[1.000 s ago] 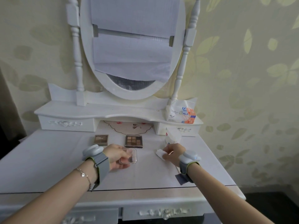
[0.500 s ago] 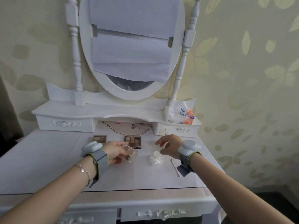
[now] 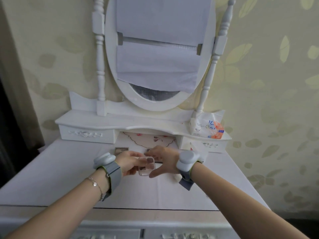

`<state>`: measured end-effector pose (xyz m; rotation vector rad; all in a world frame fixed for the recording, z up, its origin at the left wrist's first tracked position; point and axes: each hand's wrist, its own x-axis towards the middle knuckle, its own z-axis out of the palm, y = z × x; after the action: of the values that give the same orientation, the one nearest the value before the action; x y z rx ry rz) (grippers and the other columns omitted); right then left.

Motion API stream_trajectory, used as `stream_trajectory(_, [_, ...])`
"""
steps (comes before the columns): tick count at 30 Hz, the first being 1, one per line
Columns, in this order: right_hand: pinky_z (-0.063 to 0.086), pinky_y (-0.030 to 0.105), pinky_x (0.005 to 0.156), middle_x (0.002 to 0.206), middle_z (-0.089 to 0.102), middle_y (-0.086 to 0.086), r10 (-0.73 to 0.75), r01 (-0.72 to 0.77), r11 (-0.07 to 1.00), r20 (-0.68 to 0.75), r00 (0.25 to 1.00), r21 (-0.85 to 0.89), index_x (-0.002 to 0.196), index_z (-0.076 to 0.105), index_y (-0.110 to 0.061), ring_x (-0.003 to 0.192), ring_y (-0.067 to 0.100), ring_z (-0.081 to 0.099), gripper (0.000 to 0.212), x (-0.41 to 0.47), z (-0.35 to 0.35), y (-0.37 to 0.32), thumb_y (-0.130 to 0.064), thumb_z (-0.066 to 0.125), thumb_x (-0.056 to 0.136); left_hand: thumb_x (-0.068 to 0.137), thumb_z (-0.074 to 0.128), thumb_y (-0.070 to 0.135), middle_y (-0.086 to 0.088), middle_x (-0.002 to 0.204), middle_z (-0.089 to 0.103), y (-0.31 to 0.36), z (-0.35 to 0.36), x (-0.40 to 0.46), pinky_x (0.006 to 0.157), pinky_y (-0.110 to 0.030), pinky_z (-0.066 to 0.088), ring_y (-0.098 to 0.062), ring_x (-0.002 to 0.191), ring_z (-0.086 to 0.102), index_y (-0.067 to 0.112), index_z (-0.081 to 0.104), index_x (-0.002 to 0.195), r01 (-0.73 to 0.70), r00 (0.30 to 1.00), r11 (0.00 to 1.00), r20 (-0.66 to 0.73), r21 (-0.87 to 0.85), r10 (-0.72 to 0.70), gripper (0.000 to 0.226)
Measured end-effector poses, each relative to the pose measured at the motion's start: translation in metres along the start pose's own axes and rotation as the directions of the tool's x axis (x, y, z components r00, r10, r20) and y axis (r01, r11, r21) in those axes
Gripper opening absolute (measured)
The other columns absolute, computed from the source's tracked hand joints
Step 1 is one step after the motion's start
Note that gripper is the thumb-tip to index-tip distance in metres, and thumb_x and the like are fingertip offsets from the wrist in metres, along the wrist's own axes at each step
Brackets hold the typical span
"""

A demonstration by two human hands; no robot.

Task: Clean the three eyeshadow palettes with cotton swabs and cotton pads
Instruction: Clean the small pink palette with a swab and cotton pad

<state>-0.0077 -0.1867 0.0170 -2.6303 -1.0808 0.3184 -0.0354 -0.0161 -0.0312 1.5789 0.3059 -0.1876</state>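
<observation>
My left hand (image 3: 128, 163) curls its fingers in a grip; my right hand (image 3: 164, 161) meets it, thumb spread.

Both forearms are bare, with no sleeves. Each wrist carries a pale, rounded tracker on a grey strap with a thin green edge. The left tracker (image 3: 104, 159) sits left of the frame centre, and its strap (image 3: 112, 173) is wide and wraps the wrist. The right tracker (image 3: 186, 160) sits right of centre; a loose grey strap end (image 3: 186, 183) hangs below it. On the left wrist, lower in the frame, is a thin bracelet (image 3: 96, 185) with one small charm, maybe silver.
</observation>
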Motion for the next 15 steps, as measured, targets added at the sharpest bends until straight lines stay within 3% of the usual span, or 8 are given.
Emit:
stream_trajectory(2, [0.043,0.031,0.095,0.126,0.052,0.001,-0.009,0.009,1.0,0.01,1.0,-0.009,0.128,0.054,-0.021,0.112,0.018,0.052,0.058,0.008,0.001,-0.004,-0.034,0.074,0.076,0.072,0.077,0.006,-0.009,0.077,0.065,0.001,-0.004,0.001,0.047,-0.023,0.039,-0.016,0.06,0.052,0.009,0.055,0.111,0.001,1.0,1.0,-0.004,0.002,-0.001,0.045])
stream_trajectory(5, [0.048,0.045,0.089,0.112,0.06,0.011,-0.028,0.028,0.999,-0.003,1.0,-0.024,0.113,0.06,-0.01,0.101,0.028,0.058,0.046,0.021,0.003,-0.008,-0.032,0.073,0.075,0.076,0.073,0.001,-0.008,0.074,0.061,0.001,-0.009,0.005,0.046,-0.022,0.037,-0.015,0.056,0.049,0.007,0.052,0.116,0.005,1.0,1.0,-0.024,0.015,-0.004,0.045])
stream_trajectory(11, [0.043,0.03,0.091,0.122,0.05,0.0,-0.011,0.017,0.992,0.051,0.999,-0.123,0.128,0.053,-0.026,0.111,0.018,0.051,0.06,0.051,0.01,-0.007,-0.041,0.073,0.073,0.077,0.069,-0.003,-0.009,0.07,0.058,0.004,-0.021,0.018,0.042,-0.02,0.036,-0.015,0.054,0.046,0.004,0.051,0.119,0.033,0.998,0.999,-0.061,0.01,-0.032,0.046])
stream_trajectory(15, [0.048,0.037,0.09,0.115,0.053,0.002,-0.009,0.013,0.994,0.03,1.0,-0.11,0.116,0.059,-0.019,0.102,0.021,0.056,0.051,0.07,0.014,-0.004,-0.041,0.073,0.072,0.076,0.074,0.007,-0.008,0.077,0.062,0.007,-0.032,0.025,0.046,-0.021,0.04,-0.014,0.055,0.052,0.005,0.055,0.114,0.006,0.996,0.999,-0.088,0.033,-0.003,0.043])
